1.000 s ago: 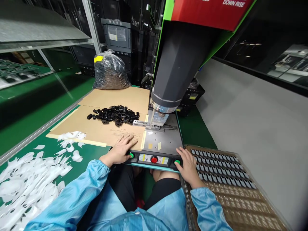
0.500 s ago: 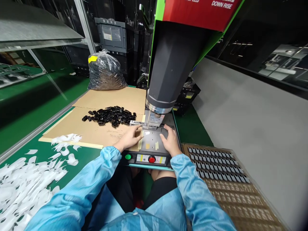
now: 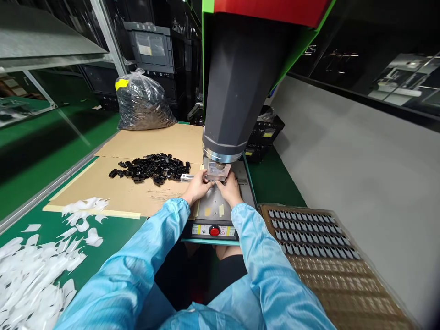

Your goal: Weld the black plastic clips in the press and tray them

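Note:
Both hands meet at the front of the fixture on the machine's metal plate [image 3: 215,201], just under the clear block [image 3: 219,170] of the dark press head [image 3: 228,91]. My left hand [image 3: 198,187] has its thumb and fingers bent together at the fixture's left side. Opposite it, my right hand [image 3: 229,189] has thumb and fingers curled in at the right side. Whatever lies between the fingertips is too small to make out. Below the plate is a red button [image 3: 214,230]; my left sleeve covers the area to its left.
Black small parts [image 3: 154,168] lie heaped on cardboard [image 3: 103,183] at the left. White pieces [image 3: 30,279] cover the green table's near left. A filled plastic bag [image 3: 144,103] stands behind. At right is a tray [image 3: 330,270] with rows of grey parts.
Both hands have moved inward and are now close together at the fixture. The white piece seen on the plate is no longer visible. The green button is now covered, and the view has shifted slightly.

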Demonstrator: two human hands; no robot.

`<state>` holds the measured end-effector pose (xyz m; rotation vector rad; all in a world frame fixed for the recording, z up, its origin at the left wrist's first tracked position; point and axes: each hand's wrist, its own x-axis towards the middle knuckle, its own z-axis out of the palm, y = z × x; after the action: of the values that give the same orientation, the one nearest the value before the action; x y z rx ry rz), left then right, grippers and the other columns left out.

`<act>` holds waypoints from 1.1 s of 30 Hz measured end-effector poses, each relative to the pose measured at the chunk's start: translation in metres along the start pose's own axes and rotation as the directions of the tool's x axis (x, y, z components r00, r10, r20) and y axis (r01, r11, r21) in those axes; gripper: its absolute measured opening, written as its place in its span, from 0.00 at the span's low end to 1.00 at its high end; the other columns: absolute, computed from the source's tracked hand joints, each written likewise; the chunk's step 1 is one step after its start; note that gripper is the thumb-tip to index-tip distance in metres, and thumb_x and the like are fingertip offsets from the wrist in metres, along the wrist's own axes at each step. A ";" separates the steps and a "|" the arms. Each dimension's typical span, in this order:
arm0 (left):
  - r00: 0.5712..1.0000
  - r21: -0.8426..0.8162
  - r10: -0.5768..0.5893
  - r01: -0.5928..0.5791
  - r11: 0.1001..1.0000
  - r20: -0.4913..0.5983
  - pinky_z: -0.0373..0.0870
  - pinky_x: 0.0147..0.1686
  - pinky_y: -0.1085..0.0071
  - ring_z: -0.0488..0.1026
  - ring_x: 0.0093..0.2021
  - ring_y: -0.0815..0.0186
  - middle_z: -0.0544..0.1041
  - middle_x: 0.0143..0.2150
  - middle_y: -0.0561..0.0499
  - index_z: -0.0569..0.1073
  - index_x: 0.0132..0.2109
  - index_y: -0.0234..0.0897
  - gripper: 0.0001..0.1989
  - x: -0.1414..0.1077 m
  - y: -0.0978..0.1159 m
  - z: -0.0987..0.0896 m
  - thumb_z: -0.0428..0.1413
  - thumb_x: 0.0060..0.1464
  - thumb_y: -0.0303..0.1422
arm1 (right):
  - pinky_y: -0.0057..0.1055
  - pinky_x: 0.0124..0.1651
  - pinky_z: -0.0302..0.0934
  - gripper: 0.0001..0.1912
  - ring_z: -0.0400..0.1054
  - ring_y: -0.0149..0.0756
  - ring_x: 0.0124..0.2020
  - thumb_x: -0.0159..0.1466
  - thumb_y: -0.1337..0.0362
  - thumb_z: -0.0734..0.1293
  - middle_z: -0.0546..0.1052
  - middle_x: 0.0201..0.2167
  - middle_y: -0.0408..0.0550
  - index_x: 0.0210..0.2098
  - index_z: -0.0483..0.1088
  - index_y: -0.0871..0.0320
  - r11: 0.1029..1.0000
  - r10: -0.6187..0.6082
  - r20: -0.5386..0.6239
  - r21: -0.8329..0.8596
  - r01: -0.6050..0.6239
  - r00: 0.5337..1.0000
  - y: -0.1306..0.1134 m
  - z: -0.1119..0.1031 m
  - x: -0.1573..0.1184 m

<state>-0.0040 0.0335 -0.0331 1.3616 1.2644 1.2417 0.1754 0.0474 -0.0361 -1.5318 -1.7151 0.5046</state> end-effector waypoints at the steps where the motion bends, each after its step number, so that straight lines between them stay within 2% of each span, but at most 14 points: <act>1: 1.000 0.010 -0.004 0.004 1.000 0.016 0.74 0.42 0.67 0.72 0.33 0.66 0.78 0.37 0.50 0.74 0.61 0.35 0.32 0.002 0.001 0.001 0.71 0.49 0.30 | 0.46 0.56 0.69 0.29 0.73 0.51 0.51 0.61 0.62 0.74 0.78 0.51 0.56 0.60 0.65 0.56 1.000 0.002 0.009 -0.009 -0.002 1.000 0.000 0.001 0.001; 4: 0.999 0.015 -0.020 0.020 1.000 0.042 0.71 0.35 0.70 0.69 0.29 0.67 0.74 0.31 0.54 0.76 0.56 0.36 0.26 0.007 0.003 0.002 0.70 0.49 0.29 | 0.45 0.55 0.69 0.25 0.74 0.51 0.50 0.61 0.62 0.74 0.79 0.47 0.55 0.55 0.67 0.56 1.000 0.008 0.017 -0.017 -0.007 1.000 0.000 0.005 0.002; 8: 0.997 -0.022 -0.015 0.017 1.000 0.080 0.69 0.32 0.71 0.69 0.28 0.67 0.72 0.28 0.55 0.80 0.43 0.36 0.15 0.015 0.005 0.001 0.71 0.47 0.31 | 0.42 0.51 0.71 0.19 0.75 0.45 0.42 0.61 0.63 0.73 0.80 0.42 0.51 0.51 0.69 0.55 0.997 0.039 -0.003 0.063 -0.039 0.999 -0.002 0.009 0.009; 11: 0.996 -0.066 -0.021 0.027 0.997 0.088 0.70 0.32 0.71 0.70 0.28 0.66 0.73 0.28 0.53 0.81 0.40 0.35 0.12 0.015 0.008 0.003 0.71 0.49 0.35 | 0.41 0.51 0.72 0.14 0.77 0.43 0.40 0.62 0.63 0.71 0.82 0.40 0.49 0.47 0.72 0.55 0.969 0.062 -0.012 0.239 -0.058 0.998 -0.003 0.009 0.016; 14: 0.996 -0.131 -0.040 0.050 0.990 0.075 0.72 0.32 0.70 0.72 0.29 0.66 0.77 0.30 0.51 0.81 0.44 0.34 0.16 0.000 0.006 0.004 0.69 0.54 0.40 | 0.41 0.54 0.73 0.14 0.79 0.42 0.45 0.62 0.61 0.69 0.83 0.44 0.51 0.48 0.74 0.56 0.867 0.068 -0.006 0.495 -0.056 0.998 -0.001 0.006 0.009; 16: 0.996 -0.204 -0.063 0.076 0.976 0.070 0.75 0.37 0.69 0.76 0.33 0.65 0.81 0.37 0.47 0.80 0.50 0.33 0.20 -0.022 0.002 0.004 0.68 0.56 0.42 | 0.42 0.53 0.74 0.17 0.79 0.42 0.45 0.62 0.59 0.70 0.84 0.46 0.52 0.49 0.75 0.56 0.794 0.098 0.008 0.602 -0.083 0.995 -0.001 0.003 -0.011; 19: 0.987 -0.356 -0.110 0.144 0.923 0.114 0.77 0.47 0.66 0.80 0.42 0.63 0.83 0.45 0.43 0.78 0.54 0.34 0.27 -0.067 -0.003 0.002 0.72 0.53 0.43 | 0.43 0.51 0.75 0.20 0.80 0.43 0.43 0.61 0.58 0.72 0.84 0.45 0.52 0.52 0.76 0.56 0.733 0.091 0.050 0.672 -0.100 0.995 -0.006 0.001 -0.060; 22: 0.980 -0.424 -0.122 0.179 0.888 0.160 0.77 0.50 0.65 0.81 0.42 0.63 0.83 0.41 0.46 0.75 0.55 0.35 0.29 -0.111 -0.004 -0.004 0.73 0.52 0.43 | 0.43 0.55 0.75 0.20 0.80 0.42 0.47 0.64 0.60 0.71 0.83 0.48 0.51 0.56 0.74 0.54 0.722 0.042 0.084 0.686 -0.089 0.996 -0.018 0.000 -0.110; 24: 0.983 -0.427 -0.109 0.163 0.890 0.147 0.77 0.50 0.65 0.82 0.41 0.63 0.83 0.39 0.48 0.74 0.55 0.36 0.28 -0.133 -0.002 -0.009 0.72 0.55 0.45 | 0.43 0.57 0.75 0.19 0.79 0.43 0.50 0.66 0.61 0.71 0.82 0.50 0.51 0.56 0.73 0.53 0.724 0.039 0.087 0.684 -0.089 0.995 -0.027 0.000 -0.135; 28: 0.990 -0.407 -0.096 0.129 0.904 0.100 0.77 0.47 0.67 0.80 0.39 0.65 0.81 0.36 0.51 0.74 0.55 0.38 0.26 -0.155 0.000 -0.013 0.71 0.56 0.46 | 0.45 0.62 0.73 0.17 0.77 0.45 0.56 0.68 0.62 0.70 0.81 0.53 0.53 0.56 0.73 0.53 0.715 0.031 0.088 0.694 -0.083 0.996 -0.039 0.002 -0.160; 33: 0.992 -0.410 -0.079 0.111 0.905 0.095 0.75 0.45 0.69 0.77 0.37 0.67 0.78 0.34 0.53 0.74 0.53 0.38 0.24 -0.163 -0.003 -0.011 0.70 0.57 0.46 | 0.46 0.63 0.73 0.17 0.75 0.47 0.60 0.67 0.62 0.70 0.80 0.56 0.54 0.56 0.72 0.53 0.706 0.045 0.099 0.701 -0.101 0.994 -0.042 0.005 -0.169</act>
<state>-0.0128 -0.1289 -0.0512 1.0152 0.9326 1.2879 0.1411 -0.1225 -0.0563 -1.0114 -1.2682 1.1286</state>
